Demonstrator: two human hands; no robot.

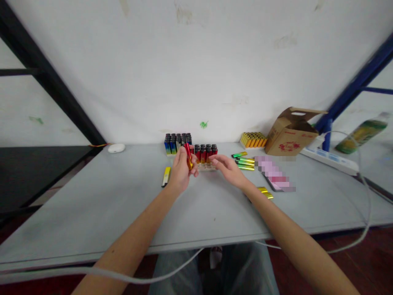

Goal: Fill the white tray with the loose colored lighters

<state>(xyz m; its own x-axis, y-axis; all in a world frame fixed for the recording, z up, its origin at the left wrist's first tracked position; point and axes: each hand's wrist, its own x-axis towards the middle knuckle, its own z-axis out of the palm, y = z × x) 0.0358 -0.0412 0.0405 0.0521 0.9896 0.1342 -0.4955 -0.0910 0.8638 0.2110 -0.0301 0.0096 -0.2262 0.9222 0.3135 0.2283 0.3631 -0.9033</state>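
Observation:
My left hand [179, 172] is closed around a red and gold lighter [188, 152], held tilted above the table; whether more lighters lie in the palm I cannot tell. My right hand [229, 169], its fingers stretched out and apart, is at the right end of a pale tray [208, 167]. In that tray stand several red lighters [203, 154] with black tops. Just behind my left hand is a block of upright blue and multicoloured lighters [173, 144]. A yellow and white lighter [166, 176] lies left of my left wrist.
Green and gold lighters [245, 163] lie to the right, with gold ones [265, 191] beside my right forearm. Farther back are a rack of yellow lighters [253, 140], a cardboard box [287, 133] and a power strip [331, 159]. A phone [274, 174] and white case [116, 148] flank the workspace.

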